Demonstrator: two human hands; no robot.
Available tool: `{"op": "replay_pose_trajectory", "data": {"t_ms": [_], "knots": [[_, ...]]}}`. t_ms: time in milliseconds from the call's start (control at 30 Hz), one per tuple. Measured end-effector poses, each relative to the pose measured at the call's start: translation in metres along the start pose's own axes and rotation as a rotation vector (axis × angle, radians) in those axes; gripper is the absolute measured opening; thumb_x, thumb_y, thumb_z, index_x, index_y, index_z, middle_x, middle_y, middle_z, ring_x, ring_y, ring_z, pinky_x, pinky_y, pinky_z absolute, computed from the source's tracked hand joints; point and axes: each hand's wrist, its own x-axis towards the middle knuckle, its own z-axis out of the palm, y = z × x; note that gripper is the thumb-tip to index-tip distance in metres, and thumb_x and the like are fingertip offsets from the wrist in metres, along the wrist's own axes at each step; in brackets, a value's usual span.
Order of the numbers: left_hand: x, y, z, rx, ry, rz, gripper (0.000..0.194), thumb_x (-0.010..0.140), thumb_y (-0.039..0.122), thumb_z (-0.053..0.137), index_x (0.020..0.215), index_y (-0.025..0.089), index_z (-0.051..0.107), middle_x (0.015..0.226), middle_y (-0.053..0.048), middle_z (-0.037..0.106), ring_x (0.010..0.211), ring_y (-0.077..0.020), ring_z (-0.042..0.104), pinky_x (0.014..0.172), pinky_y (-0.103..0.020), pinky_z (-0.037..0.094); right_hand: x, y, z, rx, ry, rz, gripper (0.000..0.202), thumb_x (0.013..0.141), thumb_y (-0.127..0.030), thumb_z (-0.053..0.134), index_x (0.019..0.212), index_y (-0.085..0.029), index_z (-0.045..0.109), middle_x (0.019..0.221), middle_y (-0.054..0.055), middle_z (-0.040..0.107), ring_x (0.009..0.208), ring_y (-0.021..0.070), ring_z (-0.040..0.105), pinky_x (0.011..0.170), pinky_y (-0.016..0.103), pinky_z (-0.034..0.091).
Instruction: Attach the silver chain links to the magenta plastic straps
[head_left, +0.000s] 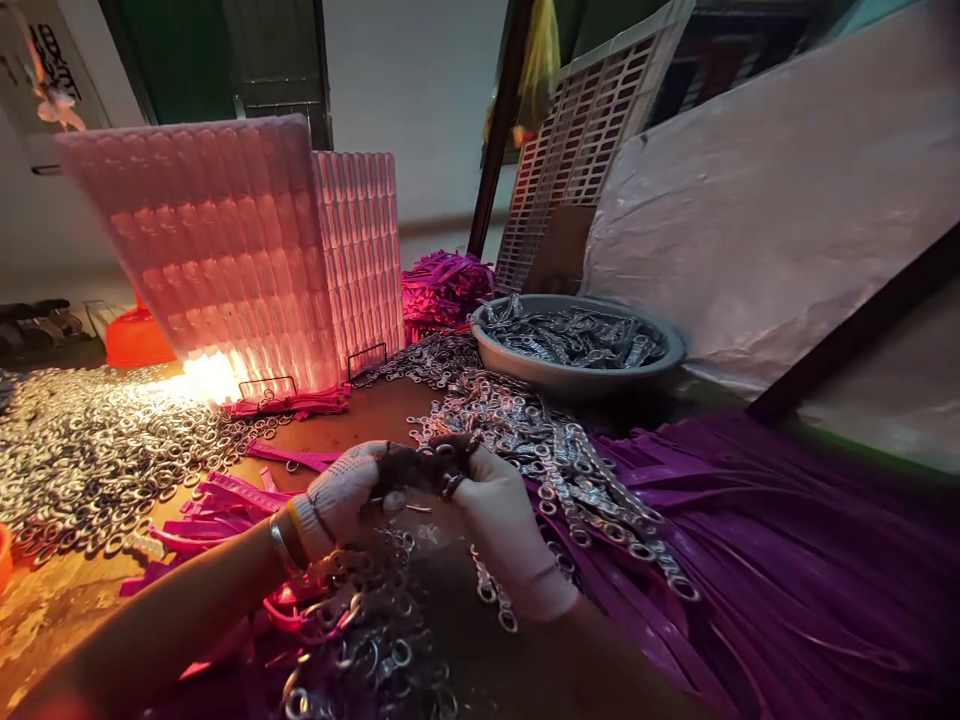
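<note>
Nearest, a heap of metal clips (371,640) lies loose below the wrists, some with rings at their ends; a low sweep of either forearm could scatter them or hook one on the bracelet (281,545). The left hand (341,498), gloved, has its fingers bent inward, and the right hand (510,525), also gloved, curls to meet it. Their fingertips come together over the table (337,420), closed to a pinch or nearly so, but the dark, blurred fingers hide whether anything is gripped; I cannot tell. If a small part is in there, gloves that thick could let it slip into the heap, where it would be hard to pick out.

Purple strips (225,510) lie beside the left forearm, and long purple straps (720,540) spread to the right, partly under a pile of clips (525,430). Pulling a strap from beneath could drag clips along, since their rings can catch one another.

Farther on, the basin (585,378) is heaped with clips; a knock could spill some over its rim. At the left, a bright light (214,378) glows right against the upright plastic trays (217,250). If it runs hot, they could soften, or, if bumped, topple onto the rings (82,460).
</note>
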Motion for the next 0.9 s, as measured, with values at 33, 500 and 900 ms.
{"op": "replay_pose_trajectory", "data": {"t_ms": [33,500,900], "knots": [[-0.001,-0.001,0.002,-0.001,-0.003,0.032,0.035,0.072,0.044,0.073,0.081,0.011,0.064,0.049,0.005,0.047,0.035,-0.0021,0.032,0.036,-0.016,0.019,0.002,0.001,-0.001,0.023,0.012,0.009,0.027,0.058,-0.025,0.061,0.083,-0.017,0.067,0.075,0.002,0.067,0.072,0.0186,0.059,0.069,0.032,0.051],[-0.001,0.021,-0.018,0.737,-0.046,0.279,0.007,0.077,0.016,0.052,0.071,0.015,0.055,0.054,0.004,0.052,0.044,-0.0062,0.046,0.042,-0.017,0.029,-0.002,-0.016,-0.011,-1.163,-0.180,-0.533,0.030,0.066,-0.006,0.048,0.088,-0.013,0.067,0.098,0.016,0.065,0.090,0.0259,0.058,0.078,0.034,0.042],[0.008,0.055,-0.008,0.938,-0.129,0.249,0.015,0.066,0.003,0.043,0.070,0.017,0.047,0.052,0.004,0.048,0.043,-0.0065,0.043,0.042,-0.019,0.027,0.001,-0.033,-0.010,-1.368,-0.286,-0.448,0.008,0.072,-0.020,0.055,0.073,-0.018,0.062,0.066,0.009,0.065,0.059,0.0197,0.053,0.055,0.031,0.020]]}}
